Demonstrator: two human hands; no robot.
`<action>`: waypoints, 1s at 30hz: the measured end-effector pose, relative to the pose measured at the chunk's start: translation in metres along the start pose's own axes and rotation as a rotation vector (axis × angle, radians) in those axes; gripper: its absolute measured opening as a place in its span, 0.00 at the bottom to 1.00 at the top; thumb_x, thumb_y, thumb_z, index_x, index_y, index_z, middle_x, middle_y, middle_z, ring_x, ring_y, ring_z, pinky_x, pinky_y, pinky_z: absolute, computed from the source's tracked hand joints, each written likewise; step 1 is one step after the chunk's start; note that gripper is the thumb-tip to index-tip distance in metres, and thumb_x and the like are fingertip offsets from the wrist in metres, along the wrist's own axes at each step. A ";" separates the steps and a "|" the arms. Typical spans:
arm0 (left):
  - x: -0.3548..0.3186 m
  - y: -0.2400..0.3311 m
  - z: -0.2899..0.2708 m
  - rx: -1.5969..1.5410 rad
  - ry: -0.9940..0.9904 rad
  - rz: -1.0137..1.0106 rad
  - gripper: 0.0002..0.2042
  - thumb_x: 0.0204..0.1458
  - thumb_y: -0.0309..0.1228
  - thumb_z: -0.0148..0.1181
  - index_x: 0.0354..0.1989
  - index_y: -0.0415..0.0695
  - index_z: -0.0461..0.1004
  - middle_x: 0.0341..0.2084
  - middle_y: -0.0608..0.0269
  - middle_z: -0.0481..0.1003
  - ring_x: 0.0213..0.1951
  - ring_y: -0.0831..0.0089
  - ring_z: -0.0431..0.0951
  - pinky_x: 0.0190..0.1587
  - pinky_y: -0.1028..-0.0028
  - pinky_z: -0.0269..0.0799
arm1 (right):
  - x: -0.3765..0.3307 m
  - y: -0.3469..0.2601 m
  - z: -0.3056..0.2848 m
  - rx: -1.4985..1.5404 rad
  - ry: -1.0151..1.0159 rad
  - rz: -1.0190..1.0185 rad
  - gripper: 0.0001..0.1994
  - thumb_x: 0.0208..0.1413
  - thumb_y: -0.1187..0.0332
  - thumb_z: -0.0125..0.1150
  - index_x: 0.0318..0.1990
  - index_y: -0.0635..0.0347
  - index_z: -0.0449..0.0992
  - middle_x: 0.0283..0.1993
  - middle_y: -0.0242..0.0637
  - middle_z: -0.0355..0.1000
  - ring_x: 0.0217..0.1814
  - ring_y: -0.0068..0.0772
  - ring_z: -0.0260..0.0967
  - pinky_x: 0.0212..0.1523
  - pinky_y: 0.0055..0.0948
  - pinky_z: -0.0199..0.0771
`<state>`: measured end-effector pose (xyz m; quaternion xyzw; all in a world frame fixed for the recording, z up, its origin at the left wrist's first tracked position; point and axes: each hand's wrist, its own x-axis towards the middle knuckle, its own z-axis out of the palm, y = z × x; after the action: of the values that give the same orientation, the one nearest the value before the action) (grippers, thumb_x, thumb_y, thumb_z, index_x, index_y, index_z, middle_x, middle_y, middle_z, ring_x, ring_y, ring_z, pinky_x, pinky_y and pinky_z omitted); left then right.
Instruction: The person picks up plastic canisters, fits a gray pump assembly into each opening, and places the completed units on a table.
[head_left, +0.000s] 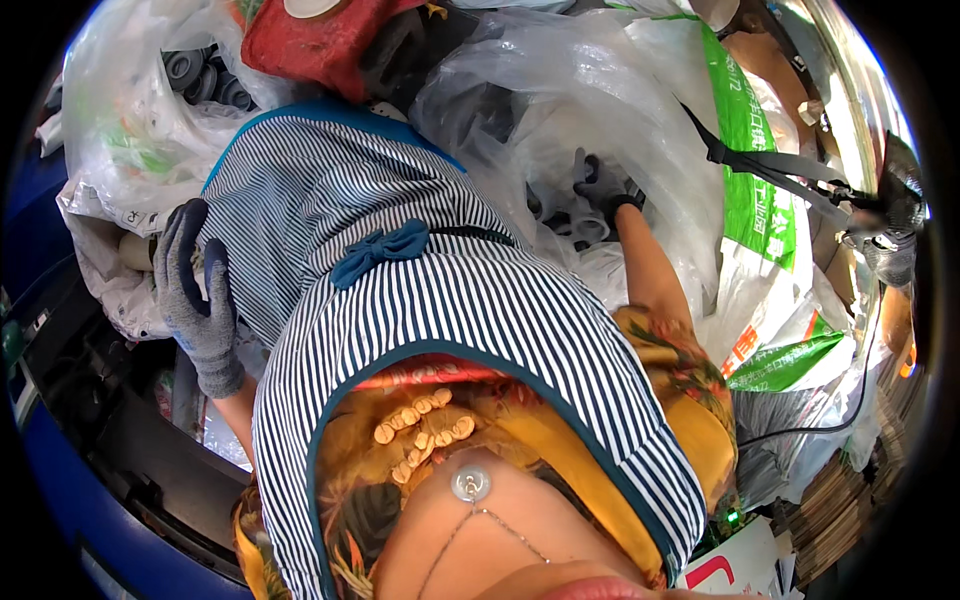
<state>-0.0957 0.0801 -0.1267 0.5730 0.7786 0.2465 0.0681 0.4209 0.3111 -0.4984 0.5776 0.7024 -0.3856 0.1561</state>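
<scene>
The gloved left hand [198, 305] is raised at the near left beside the striped apron [330, 190], fingers loosely extended, holding nothing. At right, the gloved right hand [606, 188] reaches away among small grey parts [588, 228]; whether it grips one, I cannot tell. Far left, a clear bag [105, 85] contains dark round pieces [205, 80]; right of centre, another plastic bag [570, 70] surrounds the grey parts.

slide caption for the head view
Gloved right hand inside a clear plastic bag of grey parts; gloved left hand open beside the striped apron.
</scene>
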 end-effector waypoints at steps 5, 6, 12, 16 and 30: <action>-0.001 -0.008 0.013 -0.024 -0.077 0.014 0.20 0.54 0.25 0.54 0.56 0.34 0.68 0.55 0.48 0.71 0.59 0.57 0.68 0.64 0.65 0.57 | -0.100 -0.195 -0.143 0.900 -0.295 -0.304 0.43 0.47 0.72 0.66 0.71 0.51 0.50 0.38 0.35 0.72 0.34 0.18 0.64 0.32 0.17 0.65; 0.001 -0.009 0.021 -0.082 -0.085 0.022 0.22 0.52 0.26 0.57 0.57 0.34 0.68 0.56 0.48 0.70 0.60 0.57 0.68 0.64 0.64 0.57 | -0.115 -0.231 -0.151 0.945 -0.296 -0.397 0.42 0.48 0.72 0.65 0.71 0.51 0.50 0.38 0.34 0.72 0.33 0.17 0.64 0.32 0.16 0.64; 0.014 0.006 0.076 -0.820 -0.040 -0.056 0.57 0.34 0.39 0.78 0.71 0.39 0.44 0.67 0.50 0.53 0.68 0.59 0.54 0.69 0.62 0.49 | -0.120 -0.394 -0.132 1.674 -0.448 -0.559 0.26 0.60 0.72 0.56 0.66 0.55 0.60 0.36 0.32 0.72 0.33 0.18 0.65 0.33 0.21 0.68; 0.023 0.002 0.044 -0.950 0.142 -0.257 0.43 0.51 0.31 0.66 0.71 0.42 0.44 0.63 0.55 0.59 0.64 0.66 0.60 0.66 0.66 0.55 | -0.071 -0.433 -0.095 1.937 -1.138 -0.277 0.14 0.65 0.72 0.49 0.55 0.65 0.70 0.43 0.35 0.73 0.37 0.17 0.68 0.37 0.24 0.73; -0.059 -0.094 0.016 -1.688 0.395 -0.892 0.29 0.60 0.56 0.47 0.57 0.44 0.65 0.49 0.58 0.73 0.48 0.64 0.76 0.41 0.60 0.80 | -0.124 -0.566 -0.084 0.612 -1.038 -0.638 0.17 0.62 0.60 0.56 0.47 0.66 0.71 0.33 0.36 0.72 0.32 0.27 0.71 0.38 0.26 0.74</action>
<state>-0.1499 0.0095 -0.1945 -0.0634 0.4888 0.7665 0.4117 -0.0520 0.2667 -0.1567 0.1007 0.5317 -0.8212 0.1812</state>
